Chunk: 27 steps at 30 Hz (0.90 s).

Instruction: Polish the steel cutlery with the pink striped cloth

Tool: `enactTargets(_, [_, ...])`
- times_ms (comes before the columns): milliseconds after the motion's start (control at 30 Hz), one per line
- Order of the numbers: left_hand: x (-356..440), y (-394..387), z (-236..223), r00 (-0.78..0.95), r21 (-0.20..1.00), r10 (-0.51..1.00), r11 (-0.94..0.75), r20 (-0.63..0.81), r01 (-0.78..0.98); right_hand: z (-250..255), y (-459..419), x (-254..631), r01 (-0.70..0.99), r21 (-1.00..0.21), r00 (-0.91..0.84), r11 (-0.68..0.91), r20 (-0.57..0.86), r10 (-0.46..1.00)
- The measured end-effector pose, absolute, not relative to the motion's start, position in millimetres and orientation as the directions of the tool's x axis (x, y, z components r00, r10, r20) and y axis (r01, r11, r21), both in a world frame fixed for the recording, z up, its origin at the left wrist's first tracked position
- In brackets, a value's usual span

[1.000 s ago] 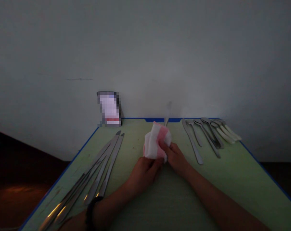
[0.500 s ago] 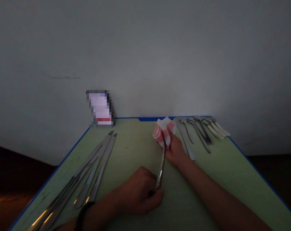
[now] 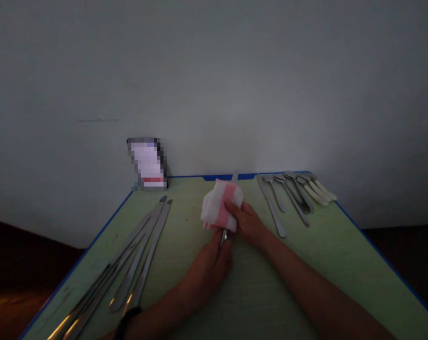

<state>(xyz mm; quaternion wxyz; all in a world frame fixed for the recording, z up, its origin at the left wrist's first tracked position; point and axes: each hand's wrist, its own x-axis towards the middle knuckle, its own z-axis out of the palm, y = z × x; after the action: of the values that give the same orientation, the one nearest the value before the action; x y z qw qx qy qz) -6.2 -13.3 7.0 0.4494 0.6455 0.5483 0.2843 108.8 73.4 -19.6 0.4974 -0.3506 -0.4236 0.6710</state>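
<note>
My left hand is closed round the handle of a metal table knife, low in the middle of the head view. A folded pink and white cloth is wrapped about the knife's middle and hides most of it. Beyond the cloth, a pale blade tip shows against the table's far edge. My right hand grips the cloth from the right, thumb on top. Several table knives lie in a loose group to the left. On the right, another knife rests nearest my right hand.
Spoons and forks, several with white handles, lie at the far right of the green table. A blurred phone leans against the grey wall at the back left. Blue trim runs along the table's edges.
My left hand has moved up and away from me, bringing the knife's handle close to the cloth. The cloth, in my right hand, has shifted left and now covers the knife's middle.
</note>
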Motion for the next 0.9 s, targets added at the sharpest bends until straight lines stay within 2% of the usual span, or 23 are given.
enactTargets(133, [-8,-20,10,0.364,0.694,0.922,-0.178,-0.13,0.697,-20,84,108,-0.641,-0.742,-0.136,-0.196,-0.141,0.981])
enactTargets(267, [-9,-27,15,0.446,0.544,0.884,-0.306,-0.143,0.781,-9,96,121,-0.746,-0.635,-0.091,-0.201,-0.202,0.975])
enactTargets(333, [-9,-30,17,0.483,0.517,0.867,-0.359,-0.123,0.777,-4,101,129,-0.805,-0.546,-0.093,-0.233,-0.271,0.958])
enactTargets(400, [-11,-30,19,0.496,0.565,0.863,-0.363,-0.096,0.741,-3,103,135,-0.816,-0.528,-0.097,-0.237,-0.278,0.956])
enactTargets(500, [-15,-23,18,0.517,0.78,0.848,-0.248,-0.112,0.574,-6,102,135,-0.785,-0.591,-0.055,-0.189,-0.237,0.97])
enactTargets(600, [-18,-14,13,0.516,0.937,0.848,-0.077,-0.119,0.341,-8,94,131,-0.608,-0.79,0.024,-0.081,-0.121,0.992])
enactTargets(700, [-19,-9,8,0.488,0.976,0.865,0.011,-0.119,0.218,-5,80,126,-0.395,-0.918,0.011,-0.029,-0.036,0.999])
enactTargets(833, [-17,-7,2,0.381,0.989,0.914,0.11,-0.141,0.102,1,62,113,-0.136,-0.987,-0.12,-0.087,-0.071,0.99])
enactTargets(900, [-16,-6,0,0.316,0.987,0.935,0.147,-0.158,0.06,3,59,107,-0.076,-0.996,-0.153,-0.052,-0.04,0.987])
